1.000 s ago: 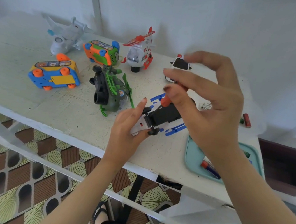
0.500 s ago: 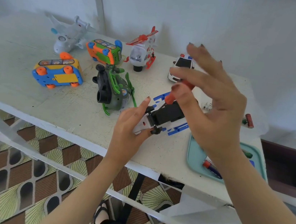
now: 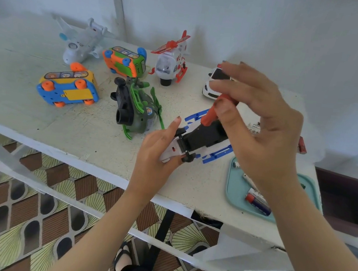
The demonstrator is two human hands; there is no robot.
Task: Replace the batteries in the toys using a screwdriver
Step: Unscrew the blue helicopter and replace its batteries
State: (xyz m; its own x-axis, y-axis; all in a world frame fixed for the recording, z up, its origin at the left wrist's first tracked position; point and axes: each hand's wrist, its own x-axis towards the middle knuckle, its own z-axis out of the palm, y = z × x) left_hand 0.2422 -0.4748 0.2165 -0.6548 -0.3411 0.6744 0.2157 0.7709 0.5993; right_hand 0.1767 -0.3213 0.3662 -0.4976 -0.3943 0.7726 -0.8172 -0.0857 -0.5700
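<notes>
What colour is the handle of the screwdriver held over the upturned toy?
Orange-red; the screwdriver handle shows best in the head view, pinched by the right hand.

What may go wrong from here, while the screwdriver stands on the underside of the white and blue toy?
The right hand only pinches the orange screwdriver; it might slip off the toy and jab the left hand holding the toy's end nearby. The toy lies near the table front edge, so a freed screw could drop to the floor. The right forearm hangs over the teal tray and might knock it.
</notes>
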